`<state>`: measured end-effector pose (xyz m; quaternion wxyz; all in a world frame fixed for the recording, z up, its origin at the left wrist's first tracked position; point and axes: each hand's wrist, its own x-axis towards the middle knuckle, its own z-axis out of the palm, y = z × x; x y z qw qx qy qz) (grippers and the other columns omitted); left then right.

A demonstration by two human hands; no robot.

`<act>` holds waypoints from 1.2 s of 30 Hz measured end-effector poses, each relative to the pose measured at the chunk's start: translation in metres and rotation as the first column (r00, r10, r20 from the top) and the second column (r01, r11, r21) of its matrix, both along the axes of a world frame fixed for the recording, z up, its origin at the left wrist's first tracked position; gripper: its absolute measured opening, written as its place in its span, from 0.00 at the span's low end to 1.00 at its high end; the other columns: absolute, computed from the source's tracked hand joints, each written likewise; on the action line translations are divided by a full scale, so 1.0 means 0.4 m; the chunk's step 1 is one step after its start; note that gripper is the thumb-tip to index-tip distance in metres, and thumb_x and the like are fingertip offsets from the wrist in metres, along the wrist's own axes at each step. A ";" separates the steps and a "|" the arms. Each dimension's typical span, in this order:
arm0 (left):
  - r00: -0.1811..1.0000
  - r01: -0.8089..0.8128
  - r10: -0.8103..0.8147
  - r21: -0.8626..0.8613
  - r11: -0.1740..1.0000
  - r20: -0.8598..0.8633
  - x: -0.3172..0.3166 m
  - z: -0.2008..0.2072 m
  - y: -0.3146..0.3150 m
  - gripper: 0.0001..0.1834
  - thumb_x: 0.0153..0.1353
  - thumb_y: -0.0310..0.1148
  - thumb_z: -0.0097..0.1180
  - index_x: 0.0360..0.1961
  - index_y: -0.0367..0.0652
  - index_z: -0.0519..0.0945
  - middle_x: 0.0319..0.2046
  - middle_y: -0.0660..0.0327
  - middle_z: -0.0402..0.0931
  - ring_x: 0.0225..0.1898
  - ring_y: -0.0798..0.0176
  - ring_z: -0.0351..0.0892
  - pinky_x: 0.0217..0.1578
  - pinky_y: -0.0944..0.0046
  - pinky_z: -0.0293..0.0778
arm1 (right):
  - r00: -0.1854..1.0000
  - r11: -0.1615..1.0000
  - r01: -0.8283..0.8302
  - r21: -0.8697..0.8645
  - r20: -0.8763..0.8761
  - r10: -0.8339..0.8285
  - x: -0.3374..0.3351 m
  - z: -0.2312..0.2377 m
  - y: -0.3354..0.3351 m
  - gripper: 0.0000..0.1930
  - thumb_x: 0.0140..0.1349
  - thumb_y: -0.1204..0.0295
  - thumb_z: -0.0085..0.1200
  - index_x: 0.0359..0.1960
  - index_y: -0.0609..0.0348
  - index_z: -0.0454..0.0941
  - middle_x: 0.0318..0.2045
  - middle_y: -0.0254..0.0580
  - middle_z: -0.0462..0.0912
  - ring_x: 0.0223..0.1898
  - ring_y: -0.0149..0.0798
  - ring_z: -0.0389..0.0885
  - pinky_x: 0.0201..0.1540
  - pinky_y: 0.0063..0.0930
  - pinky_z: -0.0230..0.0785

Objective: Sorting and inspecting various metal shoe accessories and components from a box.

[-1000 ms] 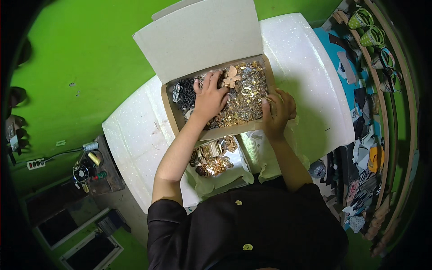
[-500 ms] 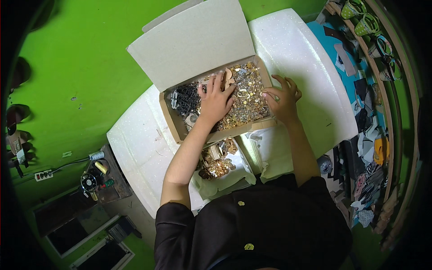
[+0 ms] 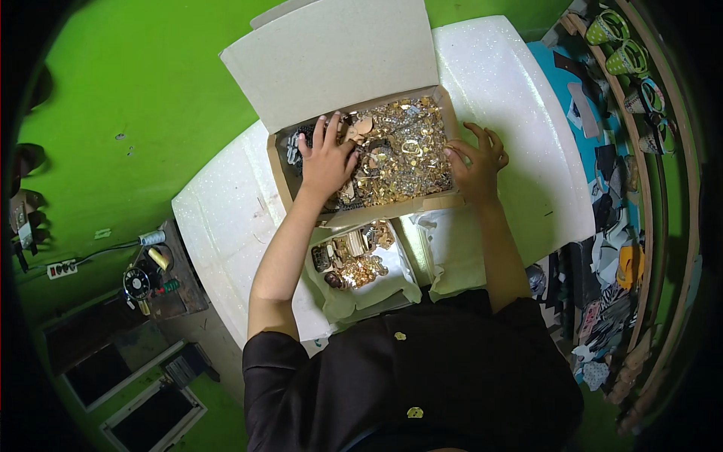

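A shallow cardboard box (image 3: 280, 177) lies on the white table with its lid (image 3: 331, 64) raised. Gold and silver metal fittings (image 3: 422, 154) fill much of it, with dark beads at its left end. My left hand (image 3: 325, 164) is palm down over the left part of the contents, fingers spread, next to a tan piece (image 3: 360, 129). My right hand (image 3: 478, 162) is at the box's right wall, its fingers bent and apart, thumb by the rim; nothing shows in it. A white-lined tray (image 3: 369, 297) of gold pieces stands nearer me.
The white glittery table (image 3: 501, 83) meets a green wall (image 3: 151, 90). Another white-lined container (image 3: 456, 256) is by my right forearm. On the right stands a wooden rack (image 3: 640, 181) near scattered fabric scraps (image 3: 602, 264). A machine with a round dial (image 3: 137, 284) sits at lower left.
My left hand has moved left across the box, uncovering more metal pieces in its middle. My right hand stays near the right wall. The view has shifted slightly.
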<state>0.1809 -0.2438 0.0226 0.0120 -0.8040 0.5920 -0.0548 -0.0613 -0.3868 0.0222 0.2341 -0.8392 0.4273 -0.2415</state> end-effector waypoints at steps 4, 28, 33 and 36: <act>0.997 -0.024 0.024 -0.009 1.000 0.068 0.022 0.004 0.033 0.15 0.55 0.48 0.55 0.39 0.57 0.83 0.67 0.59 0.51 0.68 0.54 0.46 0.59 0.33 0.39 | 1.000 1.000 -0.001 -0.024 0.005 0.001 0.000 -0.013 -0.003 0.07 0.53 0.63 0.59 0.32 0.45 0.84 0.56 0.32 0.70 0.62 0.47 0.53 0.60 0.53 0.35; 0.727 -0.326 0.022 -0.318 0.890 -0.686 -0.167 0.113 0.132 0.11 0.50 0.46 0.65 0.33 0.57 0.86 0.65 0.52 0.54 0.67 0.44 0.43 0.61 0.43 0.31 | 0.939 0.932 -0.340 0.126 0.105 0.328 0.121 0.132 0.197 0.12 0.56 0.60 0.55 0.39 0.45 0.85 0.51 0.39 0.73 0.59 0.46 0.58 0.61 0.47 0.37; 0.719 -0.335 0.087 -0.235 0.912 -0.689 -0.156 0.113 0.151 0.09 0.51 0.45 0.64 0.30 0.55 0.86 0.66 0.51 0.53 0.67 0.44 0.43 0.60 0.40 0.30 | 0.921 0.907 -0.383 0.177 0.153 0.359 0.140 0.106 0.201 0.12 0.55 0.58 0.56 0.38 0.45 0.84 0.51 0.38 0.72 0.59 0.44 0.59 0.59 0.49 0.38; 0.737 -0.418 0.199 -0.204 0.885 -0.646 -0.128 0.114 0.179 0.09 0.53 0.44 0.61 0.30 0.54 0.85 0.66 0.50 0.53 0.67 0.43 0.43 0.60 0.38 0.28 | 0.933 0.932 -0.356 0.062 -0.034 0.358 0.162 0.094 0.163 0.15 0.55 0.56 0.57 0.41 0.47 0.82 0.51 0.39 0.71 0.59 0.44 0.58 0.58 0.53 0.40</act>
